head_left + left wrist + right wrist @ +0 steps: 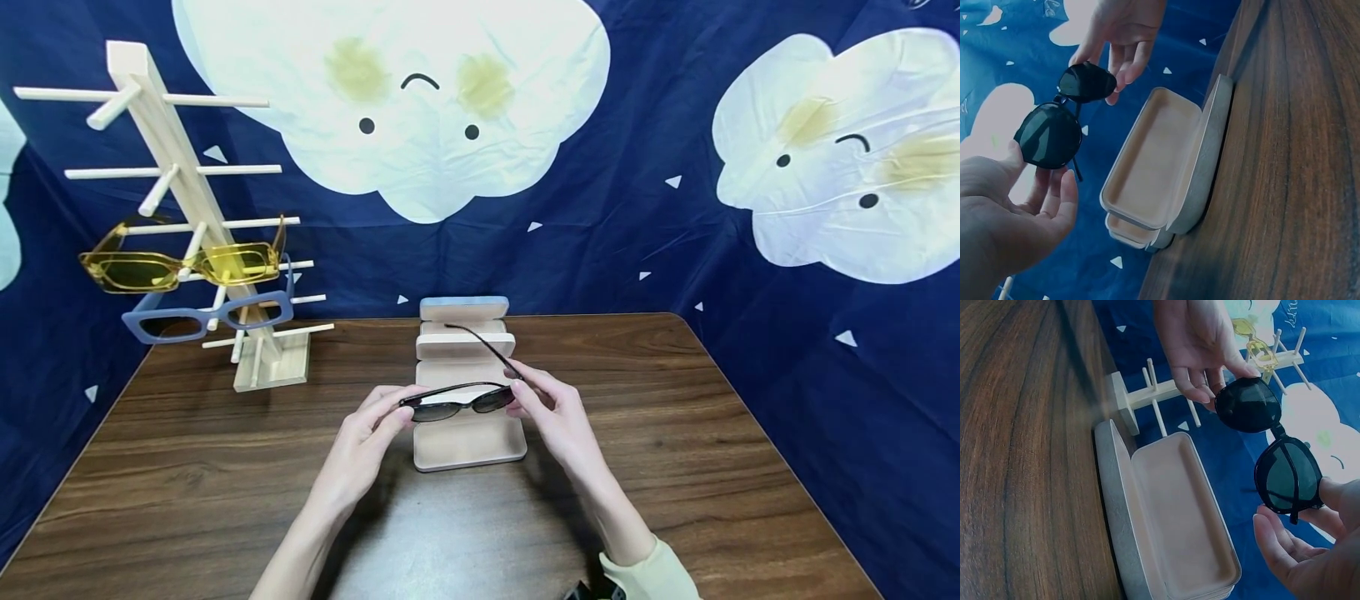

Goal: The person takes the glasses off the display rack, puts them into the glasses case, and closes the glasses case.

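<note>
Black sunglasses (441,411) with dark lenses are held up in both hands, over an open glasses case (469,446) with a pale beige lining. My left hand (365,442) pinches the frame's left end between thumb and fingers. At the other end, my right hand (551,412) pinches the frame by the right hinge. One temple arm (483,343) sticks out away from me, while the other lies folded across behind the lenses. In the right wrist view the lined case (1179,506) stands open below the sunglasses (1247,405).
Behind the front case stands another open case (464,310) with a bluish edge. A wooden display rack (168,137) rises at the back left, carrying yellow sunglasses (138,272) and blue-framed sunglasses (168,327). A dark blue cloth (637,83) with clouds hangs behind the brown table (675,467).
</note>
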The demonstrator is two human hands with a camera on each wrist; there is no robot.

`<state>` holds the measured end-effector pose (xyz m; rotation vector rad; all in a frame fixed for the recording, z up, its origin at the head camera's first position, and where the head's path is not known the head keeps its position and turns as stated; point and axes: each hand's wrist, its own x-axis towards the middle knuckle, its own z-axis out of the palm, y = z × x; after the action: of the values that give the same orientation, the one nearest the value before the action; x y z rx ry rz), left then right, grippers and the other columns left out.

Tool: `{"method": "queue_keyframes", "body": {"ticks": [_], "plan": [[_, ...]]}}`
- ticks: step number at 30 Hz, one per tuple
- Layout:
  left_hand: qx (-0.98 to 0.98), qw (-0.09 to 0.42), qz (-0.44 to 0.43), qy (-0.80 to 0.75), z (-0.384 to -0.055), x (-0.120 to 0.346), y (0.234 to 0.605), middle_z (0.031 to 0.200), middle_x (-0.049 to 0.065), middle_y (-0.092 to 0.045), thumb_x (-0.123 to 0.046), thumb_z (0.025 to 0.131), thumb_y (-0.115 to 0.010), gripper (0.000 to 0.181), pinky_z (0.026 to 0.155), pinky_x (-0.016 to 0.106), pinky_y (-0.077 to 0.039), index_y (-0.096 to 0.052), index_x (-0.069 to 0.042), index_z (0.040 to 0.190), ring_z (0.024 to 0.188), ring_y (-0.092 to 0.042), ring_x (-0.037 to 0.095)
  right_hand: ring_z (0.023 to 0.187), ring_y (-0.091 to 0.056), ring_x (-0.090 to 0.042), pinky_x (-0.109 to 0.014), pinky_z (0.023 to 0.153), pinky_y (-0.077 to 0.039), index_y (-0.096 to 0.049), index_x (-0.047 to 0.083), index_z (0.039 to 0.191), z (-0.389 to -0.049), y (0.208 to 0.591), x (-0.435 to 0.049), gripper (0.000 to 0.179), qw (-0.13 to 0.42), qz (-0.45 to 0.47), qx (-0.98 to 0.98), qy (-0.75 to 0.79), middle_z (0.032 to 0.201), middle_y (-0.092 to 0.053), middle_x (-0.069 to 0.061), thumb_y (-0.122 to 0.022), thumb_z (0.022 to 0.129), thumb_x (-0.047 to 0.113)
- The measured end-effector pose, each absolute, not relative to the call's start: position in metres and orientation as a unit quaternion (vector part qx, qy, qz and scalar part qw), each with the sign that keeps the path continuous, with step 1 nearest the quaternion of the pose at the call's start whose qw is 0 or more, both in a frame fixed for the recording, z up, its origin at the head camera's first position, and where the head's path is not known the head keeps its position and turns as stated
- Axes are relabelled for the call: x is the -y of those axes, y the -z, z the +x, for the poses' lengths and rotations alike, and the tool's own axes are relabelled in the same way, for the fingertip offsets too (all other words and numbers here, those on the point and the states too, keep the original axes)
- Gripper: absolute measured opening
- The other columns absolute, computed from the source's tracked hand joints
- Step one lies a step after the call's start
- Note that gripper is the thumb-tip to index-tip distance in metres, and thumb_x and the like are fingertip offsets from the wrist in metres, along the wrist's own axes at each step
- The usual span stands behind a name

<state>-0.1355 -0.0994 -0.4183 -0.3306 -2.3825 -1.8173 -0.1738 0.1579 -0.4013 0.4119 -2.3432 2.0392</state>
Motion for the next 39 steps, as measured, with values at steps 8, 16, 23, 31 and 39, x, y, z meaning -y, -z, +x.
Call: {"method": "queue_keyframes", "body": {"ticks": [8, 16, 23, 31, 39], "plan": [[0.779, 0.058, -0.104, 0.616, -0.1352, 0.1000, 0.4171, 0.117, -0.005, -0.058, -0.028, 0.097, -0.051, 0.027, 0.084, 0.023, -0.049, -0.063, -0.025, 0.121, 0.091, -0.062, 0.018, 0.080, -0.067, -0.021, -0.034, 0.075, -0.058, -0.062, 0.015, 0.124, -0.1734, 0.4027, -0.1577, 0.032, -0.003, 0.142, 0.753, -0.643, 0.121, -0.063, -0.018, -0.056, 0.095, 0.027], [0.782, 0.062, -0.085, 0.614, -0.1353, 0.1017, 0.4163, 0.111, -0.004, -0.058, -0.030, 0.093, -0.058, 0.025, 0.083, 0.016, -0.041, -0.065, -0.028, 0.118, 0.098, -0.055, 0.005, 0.074, -0.066, -0.027, -0.041, 0.073, -0.057, -0.062, 0.010, 0.121, -0.1737, 0.4017, -0.1593, 0.031, -0.013, 0.154, 0.761, -0.630, 0.113, -0.067, -0.017, -0.054, 0.096, 0.026], [0.773, 0.059, -0.047, 0.630, -0.1354, 0.1028, 0.4163, 0.112, -0.003, -0.057, -0.032, 0.090, -0.062, 0.026, 0.085, 0.017, -0.041, -0.068, -0.023, 0.114, 0.104, -0.054, 0.005, 0.065, -0.066, -0.025, -0.042, 0.069, -0.056, -0.064, 0.008, 0.113, -0.1742, 0.4021, -0.1590, 0.027, -0.026, 0.154, 0.770, -0.619, 0.095, -0.067, -0.018, -0.052, 0.097, 0.026], [0.771, 0.064, -0.012, 0.633, -0.1354, 0.1023, 0.4169, 0.109, -0.004, -0.056, -0.032, 0.086, -0.068, 0.024, 0.086, 0.017, -0.044, -0.071, -0.021, 0.107, 0.101, -0.056, 0.006, 0.067, -0.063, -0.040, -0.045, 0.066, -0.056, -0.064, 0.006, 0.101, -0.1734, 0.4020, -0.1593, 0.023, -0.032, 0.158, 0.769, -0.618, 0.088, -0.065, -0.014, -0.053, 0.097, 0.026], [0.784, 0.068, 0.003, 0.617, -0.1369, 0.1014, 0.4157, 0.110, -0.004, -0.058, -0.031, 0.083, -0.071, 0.025, 0.080, 0.017, -0.047, -0.073, -0.016, 0.102, 0.095, -0.058, 0.004, 0.067, -0.064, -0.030, -0.038, 0.064, -0.056, -0.063, 0.008, 0.098, -0.1748, 0.3975, -0.1618, 0.022, -0.036, 0.168, 0.788, -0.591, 0.085, -0.063, -0.014, -0.052, 0.097, 0.027]]}}
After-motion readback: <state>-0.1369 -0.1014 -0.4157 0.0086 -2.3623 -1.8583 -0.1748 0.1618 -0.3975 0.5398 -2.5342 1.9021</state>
